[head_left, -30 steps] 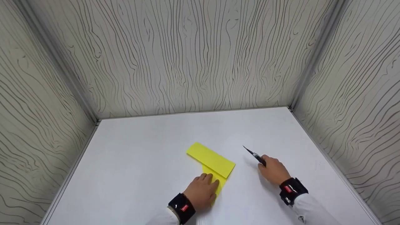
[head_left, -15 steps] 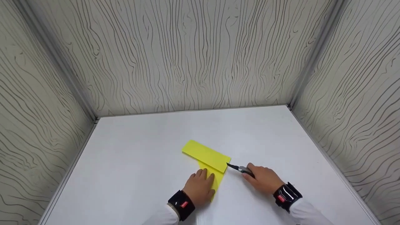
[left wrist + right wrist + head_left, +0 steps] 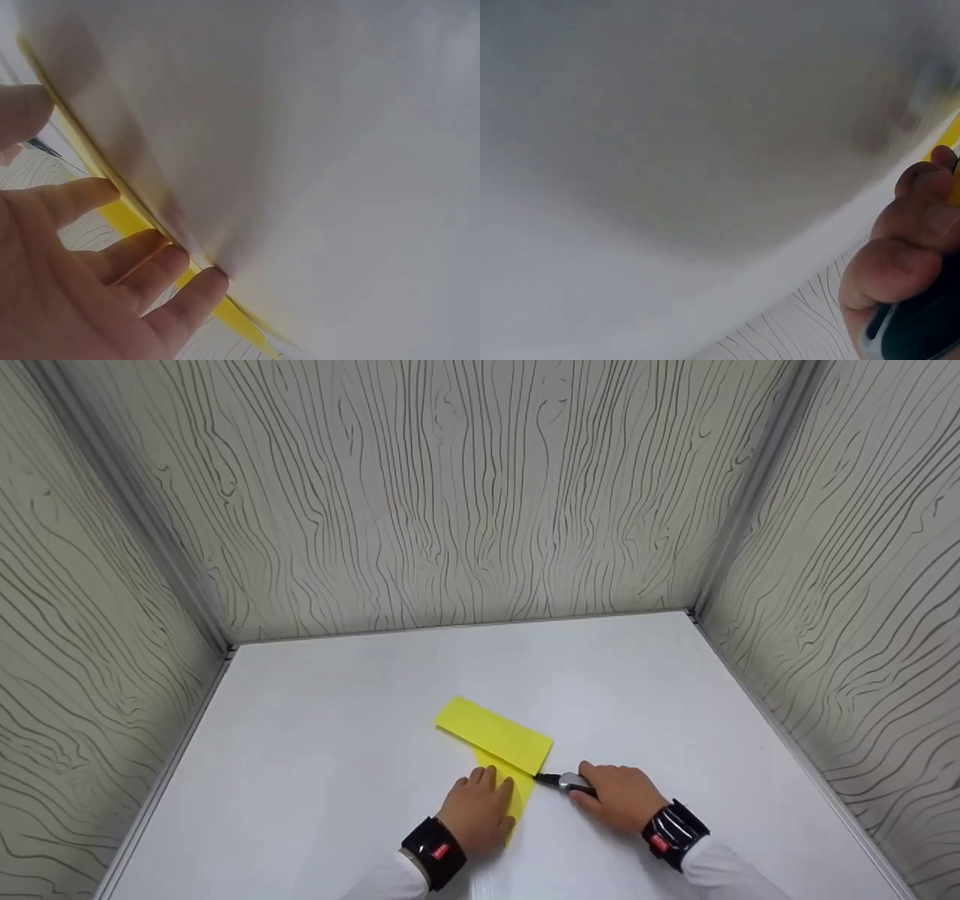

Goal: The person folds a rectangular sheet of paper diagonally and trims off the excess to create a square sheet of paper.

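Note:
A folded sheet of yellow paper (image 3: 493, 735) lies on the white table, its folded flap across the top and a narrower part running toward me. My left hand (image 3: 474, 812) presses that lower part down with spread, fairly straight fingers. In the left wrist view the fingertips of my left hand (image 3: 112, 262) touch the yellow paper (image 3: 124, 217) at the tabletop. My right hand (image 3: 624, 796) grips a utility knife (image 3: 573, 784) with a silver and black handle. Its dark blade (image 3: 546, 778) points left, the tip right at the paper's edge, where flap and lower part meet. The right wrist view shows fingers curled round the handle (image 3: 922, 315).
The white tabletop (image 3: 337, 712) reaches back to a wall panel (image 3: 390, 495) with a wood-grain pattern. Similar panels stand at left (image 3: 82, 675) and right (image 3: 862, 607). Each wrist wears a black strap, the left strap (image 3: 435, 853) close beside the paper.
My right hand has brought the utility knife left and toward me, from apart from the paper to its right edge, then down along that edge. The left hand stays pressed on the paper.

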`<state>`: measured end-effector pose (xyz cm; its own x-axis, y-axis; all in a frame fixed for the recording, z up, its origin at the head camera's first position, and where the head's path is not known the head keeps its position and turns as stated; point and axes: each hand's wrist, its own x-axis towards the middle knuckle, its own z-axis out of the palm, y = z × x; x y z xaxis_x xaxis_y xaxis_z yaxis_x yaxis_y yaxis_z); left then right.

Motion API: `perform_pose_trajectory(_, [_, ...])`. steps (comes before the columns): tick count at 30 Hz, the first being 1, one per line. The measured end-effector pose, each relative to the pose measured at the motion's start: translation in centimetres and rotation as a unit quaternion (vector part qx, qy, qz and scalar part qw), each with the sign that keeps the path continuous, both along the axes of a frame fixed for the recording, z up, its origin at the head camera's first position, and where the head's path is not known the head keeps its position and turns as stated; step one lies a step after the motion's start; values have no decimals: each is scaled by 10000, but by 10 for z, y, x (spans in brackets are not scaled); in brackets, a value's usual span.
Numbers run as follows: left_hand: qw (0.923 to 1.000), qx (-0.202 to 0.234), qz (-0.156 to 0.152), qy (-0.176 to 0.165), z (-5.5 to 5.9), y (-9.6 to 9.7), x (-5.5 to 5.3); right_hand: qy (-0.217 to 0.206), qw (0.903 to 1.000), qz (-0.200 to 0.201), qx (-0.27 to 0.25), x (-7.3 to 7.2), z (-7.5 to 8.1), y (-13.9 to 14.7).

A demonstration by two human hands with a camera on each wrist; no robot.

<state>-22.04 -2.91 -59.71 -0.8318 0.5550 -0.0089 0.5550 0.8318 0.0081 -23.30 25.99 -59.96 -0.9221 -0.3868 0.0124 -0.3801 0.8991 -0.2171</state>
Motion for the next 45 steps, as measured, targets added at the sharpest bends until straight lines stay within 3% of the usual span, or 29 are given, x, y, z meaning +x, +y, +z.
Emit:
perform_pose_trajectory(13, [9983,523,-157,180,-10,-4,-9,-84,9982,-584,-117,-7,-3,2])
perform_pose_trajectory(17, [9989,474,-13,18,-7,-5,-11,-101,9974,-702,-97,-9,-2,4])
perform_pose_trajectory(21, [9973,687,261,-44,-6,-5,-13,-206,9969,-761,-75,-9,-1,8])
perform_pose_trajectory(24, [9964,797,276,-109,-4,-6,-14,-346,9965,-755,-39,-8,-3,10])
perform_pose_trajectory(30, [9948,593,-95,-827,7,-7,-15,-386,9974,-601,-139,-6,-4,7])
perform_pose_trajectory(35, [9891,585,-145,-1340,11,-9,-16,-259,9987,-403,-187,-1,-5,2])
perform_pose_trajectory(40, [9925,741,-185,-956,7,-7,-16,-154,9991,-331,-195,2,-1,-4])
perform_pose_trajectory(45, [9945,893,110,-540,0,2,-16,-216,9990,-330,-227,3,2,-10])
